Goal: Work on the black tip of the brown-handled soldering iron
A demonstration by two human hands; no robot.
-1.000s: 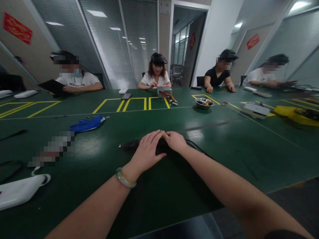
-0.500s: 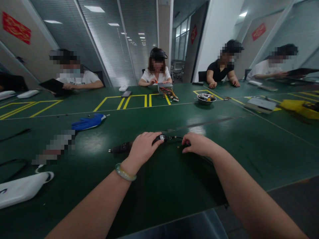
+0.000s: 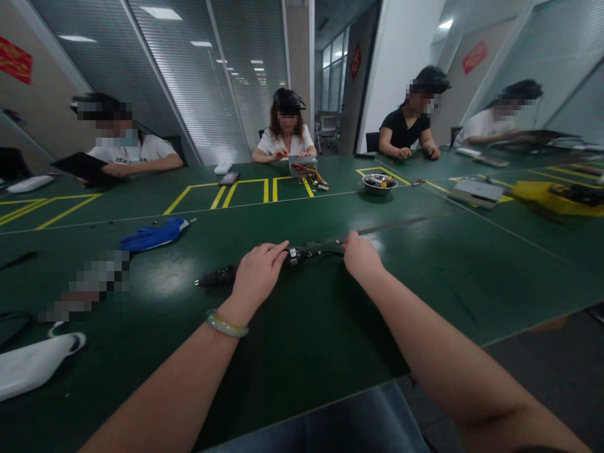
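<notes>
A black electric screwdriver (image 3: 218, 277) lies on the green table, its silver tip pointing left and a white label near its rear end. Over its body is my left hand (image 3: 258, 267), wrapped round it, with a jade-like bangle at the wrist. From the rear end a thin black cable (image 3: 328, 253) runs right to my right hand (image 3: 362, 257). The fingers of that hand are pinched together at the cable; the part inside the grip is mostly hidden.
Left of my hands lie a blue glove (image 3: 153, 235) and a white power bank (image 3: 35, 365). A metal bowl (image 3: 379, 189) of small parts stands farther back. Several people sit across the table, one with a grey box (image 3: 302, 165) trailing coloured wires. A yellow bag (image 3: 542, 198) is at right.
My right hand has turned and moved slightly up and away from me, and the dark cable end in it is now hidden. My left hand stays on the screwdriver. The view has shifted slightly.
</notes>
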